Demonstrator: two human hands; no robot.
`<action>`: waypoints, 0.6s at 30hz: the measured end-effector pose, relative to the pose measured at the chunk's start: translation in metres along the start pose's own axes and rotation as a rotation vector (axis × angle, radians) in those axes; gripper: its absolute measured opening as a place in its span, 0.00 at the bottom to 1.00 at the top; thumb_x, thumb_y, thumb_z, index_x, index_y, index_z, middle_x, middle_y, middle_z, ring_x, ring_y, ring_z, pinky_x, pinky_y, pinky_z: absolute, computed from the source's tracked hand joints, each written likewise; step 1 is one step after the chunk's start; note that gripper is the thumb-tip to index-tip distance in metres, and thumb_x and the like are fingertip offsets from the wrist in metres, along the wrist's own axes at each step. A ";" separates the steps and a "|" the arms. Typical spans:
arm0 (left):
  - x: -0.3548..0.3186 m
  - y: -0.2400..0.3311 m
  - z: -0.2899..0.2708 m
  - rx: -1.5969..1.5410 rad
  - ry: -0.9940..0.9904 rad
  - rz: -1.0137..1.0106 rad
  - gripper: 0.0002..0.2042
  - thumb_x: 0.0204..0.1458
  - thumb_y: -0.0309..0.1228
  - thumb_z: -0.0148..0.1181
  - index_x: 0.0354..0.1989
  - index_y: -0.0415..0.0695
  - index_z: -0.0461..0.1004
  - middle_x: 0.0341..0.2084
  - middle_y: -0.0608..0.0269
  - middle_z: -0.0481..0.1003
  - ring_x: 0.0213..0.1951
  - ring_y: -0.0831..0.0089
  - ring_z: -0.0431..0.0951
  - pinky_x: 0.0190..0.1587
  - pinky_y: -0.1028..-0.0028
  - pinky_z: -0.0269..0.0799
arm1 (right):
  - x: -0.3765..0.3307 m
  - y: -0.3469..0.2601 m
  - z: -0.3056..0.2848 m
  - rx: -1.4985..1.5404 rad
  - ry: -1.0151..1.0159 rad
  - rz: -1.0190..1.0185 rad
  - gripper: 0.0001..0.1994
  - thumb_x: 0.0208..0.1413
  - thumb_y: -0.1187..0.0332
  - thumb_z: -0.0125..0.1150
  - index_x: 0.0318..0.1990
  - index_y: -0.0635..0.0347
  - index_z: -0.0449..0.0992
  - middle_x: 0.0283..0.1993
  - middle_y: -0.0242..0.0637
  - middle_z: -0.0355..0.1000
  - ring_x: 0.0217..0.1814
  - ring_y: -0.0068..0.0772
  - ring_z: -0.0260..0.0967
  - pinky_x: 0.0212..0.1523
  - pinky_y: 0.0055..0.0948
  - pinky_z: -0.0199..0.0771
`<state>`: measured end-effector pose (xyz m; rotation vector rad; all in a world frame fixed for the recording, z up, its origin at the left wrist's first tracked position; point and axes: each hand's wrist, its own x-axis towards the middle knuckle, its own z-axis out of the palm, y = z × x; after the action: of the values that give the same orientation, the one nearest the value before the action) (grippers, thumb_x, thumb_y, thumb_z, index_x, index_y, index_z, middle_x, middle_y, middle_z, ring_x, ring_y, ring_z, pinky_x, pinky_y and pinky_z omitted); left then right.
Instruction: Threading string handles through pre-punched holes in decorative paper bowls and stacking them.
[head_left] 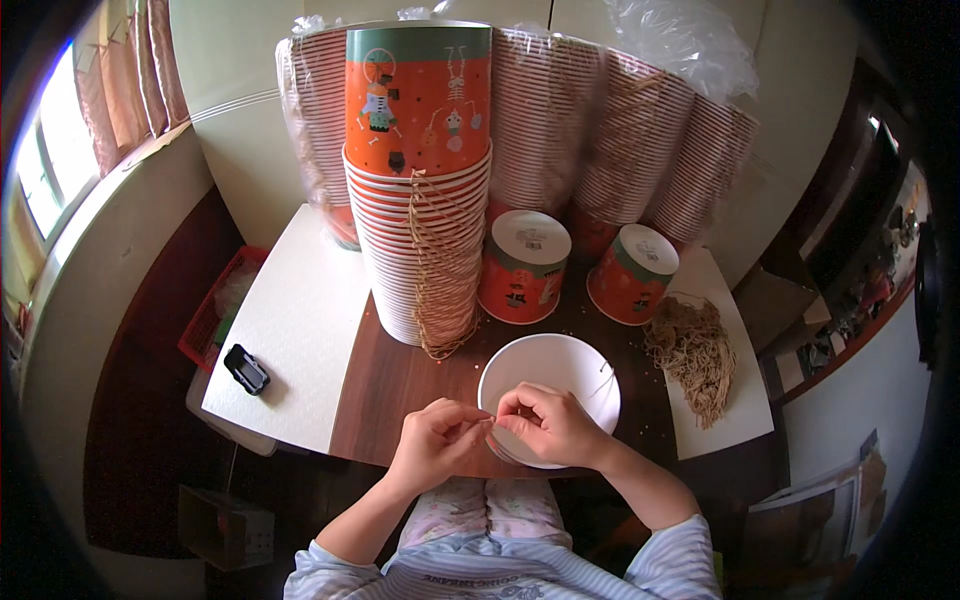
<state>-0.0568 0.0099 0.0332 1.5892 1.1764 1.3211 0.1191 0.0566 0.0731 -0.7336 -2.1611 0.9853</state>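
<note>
It looked like a room in a home used for piecework; a small wooden table [400,385] stood in a corner beside a curtained window [45,165], and the person sat at it in striped pyjama-like clothes; tall stacks of orange paper cups [425,250] filled the back of the table, more stacks [640,150] leaned behind in clear plastic bags; a heap of tan string handles [695,355] lay on a white board [290,330]; a red basket [215,310] and a cardboard box [225,525] sat on the floor.

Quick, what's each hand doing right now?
Left hand: closed, pinching a thin cord.
Right hand: closed on the white cup rim and cord.
</note>
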 end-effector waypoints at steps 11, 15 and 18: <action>-0.001 0.004 0.000 -0.069 -0.007 -0.078 0.05 0.46 0.23 0.59 0.31 0.36 0.74 0.20 0.63 0.71 0.23 0.84 0.69 0.25 0.82 0.66 | 0.000 0.001 0.000 -0.023 0.000 -0.001 0.03 0.49 0.74 0.57 0.30 0.63 0.70 0.26 0.33 0.67 0.26 0.21 0.66 0.26 0.21 0.66; -0.002 0.002 0.000 -0.103 -0.028 -0.056 0.05 0.47 0.23 0.57 0.33 0.35 0.73 0.22 0.63 0.72 0.25 0.85 0.70 0.27 0.83 0.67 | -0.001 0.001 0.001 -0.017 -0.012 0.012 0.03 0.49 0.74 0.57 0.30 0.64 0.70 0.26 0.33 0.68 0.26 0.20 0.66 0.25 0.20 0.66; -0.003 0.003 0.002 -0.141 -0.024 -0.087 0.05 0.48 0.22 0.56 0.33 0.35 0.73 0.23 0.64 0.72 0.25 0.85 0.70 0.27 0.84 0.67 | -0.001 0.001 0.001 -0.015 -0.009 0.008 0.04 0.49 0.74 0.57 0.30 0.64 0.70 0.26 0.33 0.68 0.26 0.19 0.66 0.25 0.20 0.66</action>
<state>-0.0545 0.0056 0.0350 1.4340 1.1004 1.2954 0.1192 0.0564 0.0712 -0.7468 -2.1768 0.9797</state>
